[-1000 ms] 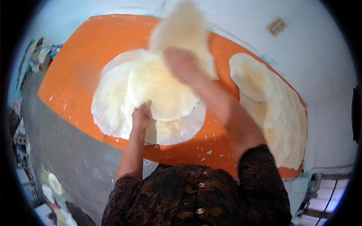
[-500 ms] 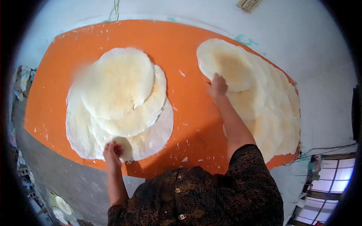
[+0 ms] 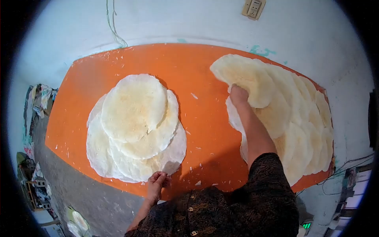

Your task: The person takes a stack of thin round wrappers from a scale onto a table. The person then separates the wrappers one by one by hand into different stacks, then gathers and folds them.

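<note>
Two groups of large, thin, pale round flatbreads lie on an orange table. In the pile on the left, the sheets overlap, and the top one has a small tear at its lower right. My left hand hovers by the near edge of this pile, its fingers curled together with nothing visible in them. On the right, my right hand pinches the near left edge of the uppermost flatbread, which bends at the grip. More overlapping flatbreads spread out beneath and beyond it.
Pale crumbs dot the tabletop. A whitish wall runs behind the table, with a power socket and hanging cords. Grey floor shows at the left, with cluttered items along its side.
My left hand has moved right along the near edge of the left pile. My right hand has taken hold of the right-hand flatbread's edge, now bent. The view has shifted.
</note>
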A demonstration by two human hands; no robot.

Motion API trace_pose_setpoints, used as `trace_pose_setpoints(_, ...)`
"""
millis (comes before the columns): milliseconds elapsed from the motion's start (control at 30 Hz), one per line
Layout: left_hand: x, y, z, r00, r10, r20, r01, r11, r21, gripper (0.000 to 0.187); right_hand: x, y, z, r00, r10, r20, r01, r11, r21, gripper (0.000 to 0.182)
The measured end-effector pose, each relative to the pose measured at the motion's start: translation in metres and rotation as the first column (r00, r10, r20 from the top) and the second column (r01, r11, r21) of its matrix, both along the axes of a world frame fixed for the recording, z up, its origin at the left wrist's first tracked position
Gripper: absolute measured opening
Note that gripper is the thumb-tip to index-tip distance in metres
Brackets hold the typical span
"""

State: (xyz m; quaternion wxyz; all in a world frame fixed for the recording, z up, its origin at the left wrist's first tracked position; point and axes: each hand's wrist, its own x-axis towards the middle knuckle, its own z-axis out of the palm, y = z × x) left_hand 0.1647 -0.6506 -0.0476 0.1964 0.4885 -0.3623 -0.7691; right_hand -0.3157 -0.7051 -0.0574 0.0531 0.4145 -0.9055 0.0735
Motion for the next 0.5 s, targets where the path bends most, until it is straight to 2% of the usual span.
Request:
trace_pose_setpoints(100, -0.010, -0.008, 0.013, 0.994, -0.107, 0.017, 0.109, 0.990, -0.090, 0.016, 0.027, 0.006, 0.069, 0.996, 0.091, 0.000, -0.091, 0.993, 0.076, 0.014)
trace_pose_setpoints(133, -0.015, -0.015, 0.009, 0.989, -0.149, -0.023, 0.146, 0.985, -0.090, 0.020, 0.047, 0.006, 0.088, 0.990, 0.127, 0.057, -0.134, 0.981, 0.143, 0.015)
trace_pose_setpoints(167, -0.028, -0.021, 0.017, 0.984, -0.170, -0.044, 0.163, 0.979, -0.123, 0.026, 0.076, 0.008, 0.108, 0.973, 0.211, 0.090, -0.222, 0.965, 0.139, 0.017)
trace_pose_setpoints(200, -0.040, -0.028, 0.022, 0.976, -0.212, -0.059, 0.205, 0.973, -0.104, 0.038, 0.106, 0.010, 0.121, 0.947, 0.295, 0.127, -0.311, 0.940, 0.137, 0.018)
trace_pose_setpoints(267, -0.067, -0.041, 0.023, 0.933, -0.330, -0.145, 0.261, 0.896, -0.360, 0.071, 0.156, 0.010, 0.118, 0.844, 0.447, 0.296, -0.473, 0.881, 0.021, 0.020)
trace_pose_setpoints(300, -0.080, -0.045, 0.028, 0.928, -0.309, -0.209, 0.230, 0.915, -0.332, 0.086, 0.188, 0.016, 0.126, 0.676, 0.439, 0.592, -0.466, 0.877, -0.117, 0.020)
trace_pose_setpoints(333, -0.084, -0.049, 0.031, 0.926, -0.258, -0.276, 0.190, 0.950, -0.250, 0.093, 0.216, 0.019, 0.132, 0.417, 0.411, 0.811, -0.406, 0.882, -0.238, 0.020)
trace_pose_setpoints(367, -0.085, -0.047, 0.058, 0.901, -0.233, -0.366, 0.169, 0.965, -0.198, 0.094, 0.233, 0.016, 0.116, 0.227, 0.271, 0.935, -0.360, 0.916, -0.178, 0.024)
trace_pose_setpoints(433, -0.074, -0.046, 0.073, 0.866, -0.255, -0.430, 0.136, 0.948, -0.289, 0.093, 0.258, 0.017, 0.095, -0.045, 0.217, 0.975, -0.289, 0.932, -0.220, 0.028)
trace_pose_setpoints(500, -0.059, -0.046, 0.062, 0.826, -0.254, -0.503, 0.132, 0.955, -0.265, 0.092, 0.272, 0.027, 0.096, -0.056, 0.238, 0.970, -0.237, 0.940, -0.244, 0.033)
